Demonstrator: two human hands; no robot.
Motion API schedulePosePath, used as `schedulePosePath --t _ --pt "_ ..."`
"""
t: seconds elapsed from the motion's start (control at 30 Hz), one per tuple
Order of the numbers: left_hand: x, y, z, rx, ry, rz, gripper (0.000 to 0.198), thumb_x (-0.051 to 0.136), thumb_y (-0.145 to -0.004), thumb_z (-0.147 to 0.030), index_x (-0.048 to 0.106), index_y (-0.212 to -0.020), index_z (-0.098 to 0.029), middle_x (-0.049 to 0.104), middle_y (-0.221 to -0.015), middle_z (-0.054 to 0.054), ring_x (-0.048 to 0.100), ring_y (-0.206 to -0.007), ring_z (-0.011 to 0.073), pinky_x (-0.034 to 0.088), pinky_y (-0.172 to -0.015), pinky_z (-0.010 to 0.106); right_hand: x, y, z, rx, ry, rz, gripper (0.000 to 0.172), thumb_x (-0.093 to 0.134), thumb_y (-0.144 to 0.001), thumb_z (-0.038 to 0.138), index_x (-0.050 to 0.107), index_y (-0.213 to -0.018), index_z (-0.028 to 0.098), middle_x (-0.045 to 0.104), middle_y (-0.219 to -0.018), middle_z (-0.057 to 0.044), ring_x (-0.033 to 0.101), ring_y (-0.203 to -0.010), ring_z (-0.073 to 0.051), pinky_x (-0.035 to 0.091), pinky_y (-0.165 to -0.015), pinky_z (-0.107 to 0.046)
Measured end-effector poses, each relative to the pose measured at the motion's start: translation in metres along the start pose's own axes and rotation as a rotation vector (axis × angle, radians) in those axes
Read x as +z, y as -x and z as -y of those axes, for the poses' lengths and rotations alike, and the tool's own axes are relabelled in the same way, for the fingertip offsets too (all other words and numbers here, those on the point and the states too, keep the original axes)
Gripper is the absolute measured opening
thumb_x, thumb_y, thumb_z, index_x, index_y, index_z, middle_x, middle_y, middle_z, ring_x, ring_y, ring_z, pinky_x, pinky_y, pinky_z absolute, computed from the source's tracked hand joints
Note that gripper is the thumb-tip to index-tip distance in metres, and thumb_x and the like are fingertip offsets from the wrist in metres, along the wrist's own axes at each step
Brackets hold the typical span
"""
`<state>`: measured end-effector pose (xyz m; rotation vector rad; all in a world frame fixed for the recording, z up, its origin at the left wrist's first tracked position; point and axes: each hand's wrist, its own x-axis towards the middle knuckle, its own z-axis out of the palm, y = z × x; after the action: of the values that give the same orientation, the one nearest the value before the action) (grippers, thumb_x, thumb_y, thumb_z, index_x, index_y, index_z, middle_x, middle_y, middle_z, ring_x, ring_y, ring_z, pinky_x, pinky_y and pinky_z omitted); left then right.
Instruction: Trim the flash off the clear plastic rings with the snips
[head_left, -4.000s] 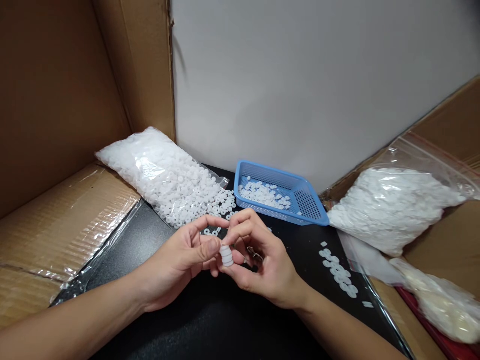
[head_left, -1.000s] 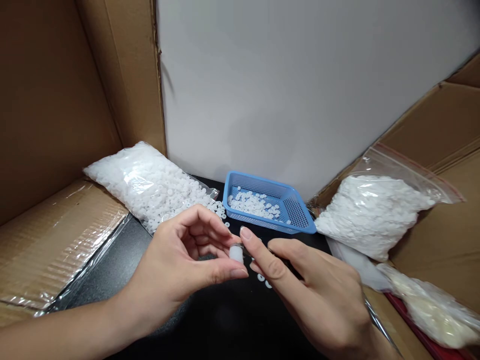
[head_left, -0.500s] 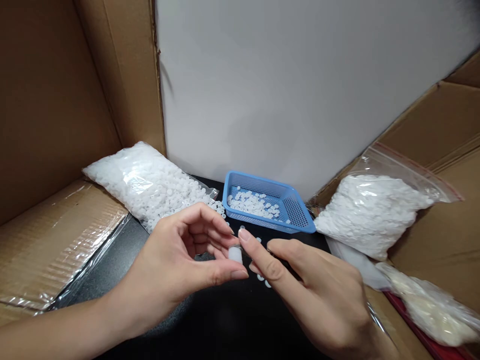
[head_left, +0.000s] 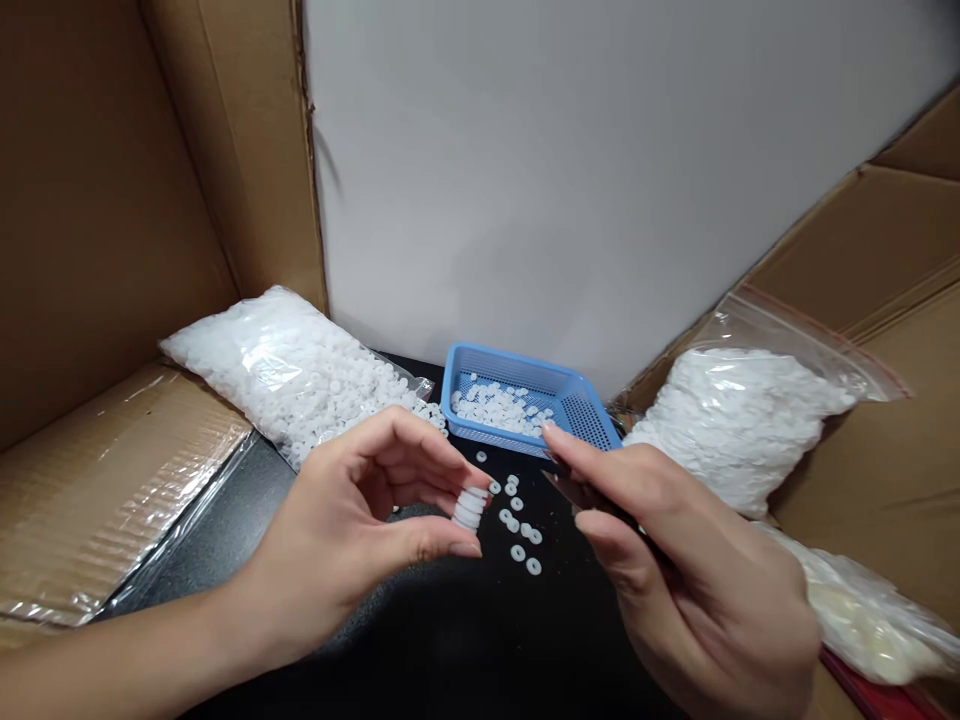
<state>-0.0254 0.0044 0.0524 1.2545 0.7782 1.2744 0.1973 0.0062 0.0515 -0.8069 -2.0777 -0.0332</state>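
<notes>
Between its thumb and fingertips, my left hand (head_left: 375, 500) pinches a short stack of small white plastic washers (head_left: 470, 508). Thin lines show between the washers in the stack. Apart from it on the right, my right hand (head_left: 697, 560) grips a slim dark tool (head_left: 574, 490) with a pointed, blade-like tip; most of the tool is hidden by the fingers, so its exact kind is unclear. Below and between the hands, several loose white washers (head_left: 517, 504) lie scattered on the black table (head_left: 465, 640).
A blue mesh basket (head_left: 581, 385) with small white pieces stands behind the hands. On the left a clear bag of white washers (head_left: 277, 360) spills at its mouth. A zip bag of white pieces (head_left: 742, 420) and a cream-coloured bag (head_left: 877, 610) lie right. Cardboard walls (head_left: 225, 140) flank the table.
My right hand has pulled back from the stack to the right, taking the dark tool with it. The stack in my left hand has tilted and shows its separate washers.
</notes>
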Motion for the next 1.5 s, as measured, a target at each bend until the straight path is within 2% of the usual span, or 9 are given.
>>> schedulePosePath --t 0.1,0.27,0.47,0.57,0.97,1.33,1.4,1.5 --pt "0.0 0.001 0.001 0.039 -0.006 -0.012 0.028 0.088 -0.068 -0.004 0.074 -0.085 -0.021 0.081 -0.088 0.001 0.076 -0.085 0.0162 0.063 -0.079 0.021 -0.001 -0.002 -0.001 0.042 -0.101 -0.004 0.032 0.051 -0.105 0.028 0.064 -0.133 0.023 0.071 -0.092 -0.004 0.066 -0.074 -0.014 0.056 -0.069 -0.024" --pt "-0.001 0.0 0.002 0.076 -0.022 -0.042 0.026 0.089 -0.067 -0.006 0.075 -0.083 -0.021 0.081 -0.087 0.001 0.076 -0.081 0.0149 0.063 -0.073 0.018 -0.001 -0.004 -0.002 0.036 -0.167 0.019 0.029 0.055 -0.103 0.026 0.064 -0.13 0.023 0.073 -0.096 -0.003 0.069 -0.081 -0.013 0.056 -0.073 -0.022" --pt "0.0 -0.001 0.003 0.098 0.007 -0.046 0.026 0.088 -0.069 -0.004 0.076 -0.084 -0.021 0.081 -0.085 -0.001 0.076 -0.078 0.0123 0.062 -0.072 0.015 0.003 -0.001 -0.004 -0.017 -0.199 0.119 0.026 0.055 -0.102 0.02 0.065 -0.127 0.017 0.072 -0.089 -0.005 0.068 -0.075 -0.013 0.053 -0.061 -0.022" --pt "0.001 -0.001 0.005 0.119 0.029 -0.042 0.026 0.087 -0.07 -0.004 0.076 -0.084 -0.022 0.08 -0.085 -0.003 0.075 -0.078 0.0106 0.061 -0.072 0.014 0.006 0.0 -0.003 -0.037 -0.196 0.133 0.028 0.056 -0.102 0.017 0.065 -0.128 0.015 0.07 -0.086 -0.005 0.066 -0.072 -0.013 0.052 -0.06 -0.023" --pt "0.001 0.002 0.006 0.158 -0.034 -0.077 0.029 0.088 -0.067 -0.002 0.076 -0.081 -0.024 0.08 -0.08 -0.005 0.074 -0.076 0.0108 0.061 -0.069 0.014 0.017 0.002 0.001 -0.083 -0.163 0.108 0.029 0.055 -0.102 0.016 0.061 -0.13 0.014 0.074 -0.092 -0.009 0.071 -0.076 -0.017 0.054 -0.06 -0.027" --pt "0.002 0.005 0.008 0.168 -0.029 -0.051 0.026 0.087 -0.069 -0.004 0.074 -0.079 -0.023 0.081 -0.081 -0.003 0.076 -0.073 0.0124 0.064 -0.067 0.017 0.018 0.004 0.005 -0.075 -0.185 0.104 0.029 0.056 -0.101 0.017 0.06 -0.129 0.016 0.071 -0.086 -0.006 0.068 -0.074 -0.018 0.054 -0.062 -0.028" --pt "0.0 0.004 0.009 0.24 -0.081 -0.063 0.026 0.087 -0.07 -0.004 0.074 -0.083 -0.023 0.08 -0.084 -0.002 0.076 -0.076 0.0132 0.064 -0.071 0.018 0.016 0.004 0.005 -0.017 -0.228 0.096 0.027 0.059 -0.1 0.021 0.062 -0.127 0.019 0.071 -0.085 -0.005 0.066 -0.071 -0.017 0.054 -0.061 -0.027" --pt "-0.006 0.004 0.015 0.449 -0.237 -0.072 0.034 0.085 -0.071 -0.001 0.073 -0.094 -0.024 0.078 -0.09 -0.001 0.076 -0.087 0.0165 0.064 -0.081 0.024 0.018 0.001 0.007 0.247 -0.407 0.058 0.022 0.071 -0.092 0.035 0.068 -0.111 0.026 0.066 -0.078 0.001 0.059 -0.062 -0.013 0.05 -0.053 -0.022"
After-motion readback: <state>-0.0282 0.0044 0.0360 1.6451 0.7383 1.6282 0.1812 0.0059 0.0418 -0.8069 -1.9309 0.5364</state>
